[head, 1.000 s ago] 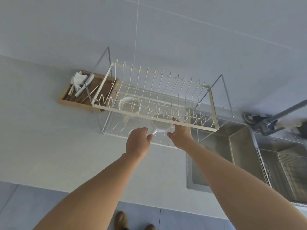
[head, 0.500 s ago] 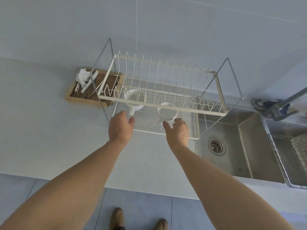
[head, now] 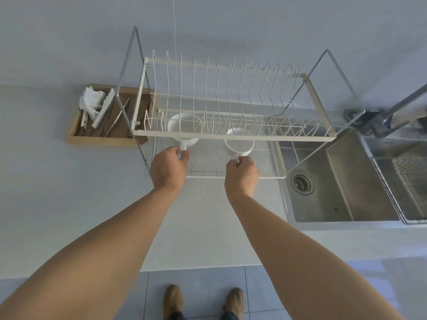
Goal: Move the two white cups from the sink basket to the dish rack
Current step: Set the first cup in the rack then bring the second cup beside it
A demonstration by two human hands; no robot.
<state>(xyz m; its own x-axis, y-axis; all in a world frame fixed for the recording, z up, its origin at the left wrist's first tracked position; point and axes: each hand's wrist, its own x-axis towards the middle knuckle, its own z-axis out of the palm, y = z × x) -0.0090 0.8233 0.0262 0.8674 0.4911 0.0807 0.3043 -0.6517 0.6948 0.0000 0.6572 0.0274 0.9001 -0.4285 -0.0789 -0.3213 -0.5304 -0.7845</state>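
From the head view, two white cups sit on the lower tier of the dish rack [head: 231, 136], which stands on the worktop [head: 57, 192] just left of the sink [head: 335, 181]. The left cup [head: 182, 125] is near the rack's left end, the right cup [head: 239, 145] toward its middle, both with handles turned to the front edge, likely for easy reach. The left hand [head: 167, 168] pinches the left cup's handle; the right hand [head: 241, 174] pinches the right cup's. One sink basket [head: 402, 188] hangs at the sink's right, with no cups visible in it.
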